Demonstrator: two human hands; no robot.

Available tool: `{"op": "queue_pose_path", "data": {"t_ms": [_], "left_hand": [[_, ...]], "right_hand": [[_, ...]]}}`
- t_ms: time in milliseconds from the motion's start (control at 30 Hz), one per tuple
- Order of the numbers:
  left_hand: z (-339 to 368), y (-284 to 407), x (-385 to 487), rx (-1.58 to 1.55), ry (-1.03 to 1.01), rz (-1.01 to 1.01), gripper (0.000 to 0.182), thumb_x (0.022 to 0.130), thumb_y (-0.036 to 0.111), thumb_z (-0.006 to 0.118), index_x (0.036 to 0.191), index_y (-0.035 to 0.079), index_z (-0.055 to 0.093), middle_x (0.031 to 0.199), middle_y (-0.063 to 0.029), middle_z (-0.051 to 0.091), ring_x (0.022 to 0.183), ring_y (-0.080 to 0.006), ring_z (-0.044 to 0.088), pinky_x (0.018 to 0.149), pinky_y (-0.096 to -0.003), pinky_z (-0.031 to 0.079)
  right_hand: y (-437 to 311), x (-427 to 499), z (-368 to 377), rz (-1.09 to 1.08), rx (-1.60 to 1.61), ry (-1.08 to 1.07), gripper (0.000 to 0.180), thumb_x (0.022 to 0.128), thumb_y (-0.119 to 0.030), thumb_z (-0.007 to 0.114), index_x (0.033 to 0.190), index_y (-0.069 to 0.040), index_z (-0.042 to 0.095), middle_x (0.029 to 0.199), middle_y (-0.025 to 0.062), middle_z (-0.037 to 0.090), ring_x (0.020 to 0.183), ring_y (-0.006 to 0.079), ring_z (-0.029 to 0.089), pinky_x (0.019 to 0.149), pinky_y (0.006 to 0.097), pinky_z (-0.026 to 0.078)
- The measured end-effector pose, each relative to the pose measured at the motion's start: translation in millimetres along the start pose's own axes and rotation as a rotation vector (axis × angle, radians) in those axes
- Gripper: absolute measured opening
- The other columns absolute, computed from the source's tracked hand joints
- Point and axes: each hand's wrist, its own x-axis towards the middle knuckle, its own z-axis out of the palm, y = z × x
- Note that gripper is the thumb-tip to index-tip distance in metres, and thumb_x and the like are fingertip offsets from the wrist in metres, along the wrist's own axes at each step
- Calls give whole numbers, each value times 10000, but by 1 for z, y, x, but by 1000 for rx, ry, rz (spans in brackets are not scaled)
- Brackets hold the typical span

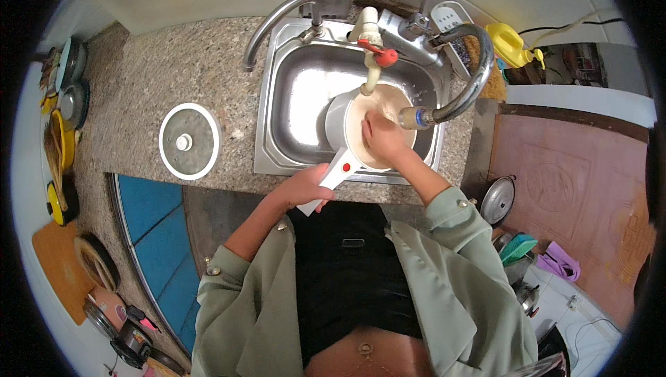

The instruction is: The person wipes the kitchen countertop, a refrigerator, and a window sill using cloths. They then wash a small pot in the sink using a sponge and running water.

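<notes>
A white pot [338, 122] with a cream-coloured inside stands tilted in the steel sink [299, 150], towards its right side. My left hand [308, 187] is closed around the pot's white handle [341, 169], which has a red dot and reaches over the sink's front edge. Inside the pot is my right hand [382, 135], its fingers bent near the inner wall; whether they hold anything is hidden. Right above the pot's far rim ends a cream plastic tap [370, 72] with a red lever. A glass lid [190, 141] with a white rim lies on the counter left of the sink.
A curved steel faucet [276, 20] rises at the sink's back left. Another flexible metal spout [478, 75] arches in from the right, its nozzle close to my right hand. A yellow bottle [507, 46] stands at the back right. Pans and a wooden cutting board [60, 270] are at the far left.
</notes>
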Motion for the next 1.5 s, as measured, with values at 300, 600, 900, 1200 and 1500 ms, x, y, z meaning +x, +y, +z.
{"op": "queue_pose_path", "data": {"t_ms": [300, 600, 900, 1200, 1500], "left_hand": [[-4, -12, 0, -36, -8, 17, 482, 790, 70, 632, 1240, -7, 477, 762, -63, 584, 539, -136, 583, 474, -280, 486], [-7, -14, 4, -20, -13, 18, 535, 785, 77, 638, 1284, -9, 466, 740, -56, 589, 526, -135, 579, 470, -276, 483], [-61, 5, 32, 13, -63, -123, 422, 768, 71, 637, 1171, -5, 537, 654, -40, 573, 496, -117, 554, 476, -264, 462], [-86, 10, 47, 165, -74, -164, 460, 799, 101, 643, 1244, 23, 556, 769, -83, 627, 581, -150, 605, 551, -299, 494], [-70, 3, 41, 1166, 532, -25, 416, 800, 246, 678, 1160, 88, 541, 995, -194, 690, 948, -380, 679, 813, -500, 547]], "right_hand": [[0, -7, -2, -118, -351, 59, 141, 894, -151, 556, 961, -34, 597, 992, 175, 645, 867, 392, 652, 777, 492, 531], [-19, -15, 2, -310, 25, -288, 168, 904, -185, 543, 858, -50, 632, 857, 189, 653, 831, 390, 647, 743, 473, 512], [64, 20, 41, -260, -113, 228, 132, 884, -159, 578, 979, -70, 554, 1014, 137, 613, 962, 350, 589, 833, 451, 479], [52, 26, 57, -62, -70, 331, 151, 931, -184, 512, 921, -45, 569, 983, 186, 613, 926, 394, 576, 865, 482, 473], [44, 58, 48, 57, -130, 320, 205, 888, -130, 523, 828, -2, 671, 854, 190, 678, 831, 400, 645, 788, 470, 529]]}}
